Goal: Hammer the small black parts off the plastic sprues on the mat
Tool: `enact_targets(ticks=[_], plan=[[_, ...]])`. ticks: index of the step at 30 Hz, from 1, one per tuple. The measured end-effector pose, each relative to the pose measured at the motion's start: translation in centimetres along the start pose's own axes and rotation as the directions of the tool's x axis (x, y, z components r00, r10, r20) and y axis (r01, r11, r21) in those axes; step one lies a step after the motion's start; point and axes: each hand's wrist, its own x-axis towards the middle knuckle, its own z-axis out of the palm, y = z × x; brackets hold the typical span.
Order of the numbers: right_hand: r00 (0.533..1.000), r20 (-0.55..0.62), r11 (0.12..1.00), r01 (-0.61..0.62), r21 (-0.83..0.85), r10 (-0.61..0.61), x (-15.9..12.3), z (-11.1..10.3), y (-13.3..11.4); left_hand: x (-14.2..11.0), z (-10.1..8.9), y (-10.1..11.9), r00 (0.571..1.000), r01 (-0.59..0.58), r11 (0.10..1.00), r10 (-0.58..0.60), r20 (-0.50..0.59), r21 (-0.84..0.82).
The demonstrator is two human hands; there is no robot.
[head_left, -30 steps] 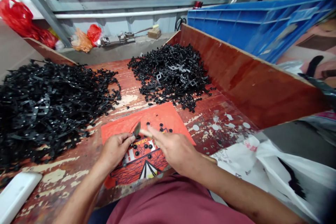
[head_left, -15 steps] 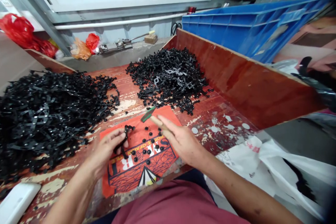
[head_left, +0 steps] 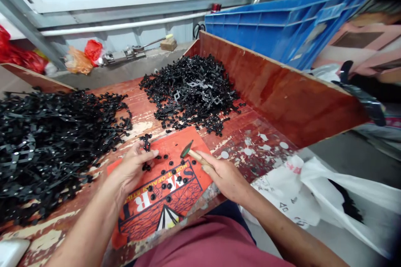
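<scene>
My left hand (head_left: 131,166) is closed around a black linked piece (head_left: 146,141) with round knobs, over the left part of a red printed sheet (head_left: 140,227). Part of the piece is hidden behind the fingers. My right hand (head_left: 226,175) grips the wooden handle of a small hammer (head_left: 203,159). Its green-and-dark head is held over the upper right of the sheet, apart from the linked piece. Several small black round caps (head_left: 169,186) lie scattered on the sheet between my hands.
Heaps of black linked parts lie at the left (head_left: 56,133) and far middle (head_left: 191,87). A reddish board (head_left: 275,91) walls the right side, with a blue crate (head_left: 250,33) behind it. A white bag (head_left: 282,192) sits at lower right. Plastic bags (head_left: 79,60) rest at the back.
The hammer has moved right and nearer to me, away from the linked piece. My left hand has shifted the linked piece slightly away from me. The whole view has turned a little right.
</scene>
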Motion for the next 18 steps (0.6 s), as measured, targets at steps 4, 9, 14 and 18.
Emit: enact_targets(ticks=[4, 9, 14, 18], plan=[[0.999, 0.015, 0.999, -0.039, -0.010, 0.039, 0.1, -0.2, -0.4, 0.2, 0.4, 0.0, 0.999, 0.042, 0.998, -0.042, -0.005, -0.045], [0.998, 0.011, 0.998, -0.062, -0.026, 0.062, 0.2, -0.1, -0.3, 0.7, 0.7, 0.1, 0.997, 0.080, 0.995, -0.080, 0.000, -0.055], [1.000, 0.006, 0.999, -0.024, -0.033, 0.024, 0.3, 0.0, -0.2, 1.3, 0.4, -0.6, 0.998, 0.062, 0.998, -0.063, 0.031, 0.007], [1.000, -0.012, 0.998, 0.007, -0.069, -0.008, 0.3, 0.0, -0.2, 1.7, 0.2, -1.3, 0.999, 0.040, 0.997, -0.040, -0.002, 0.061]])
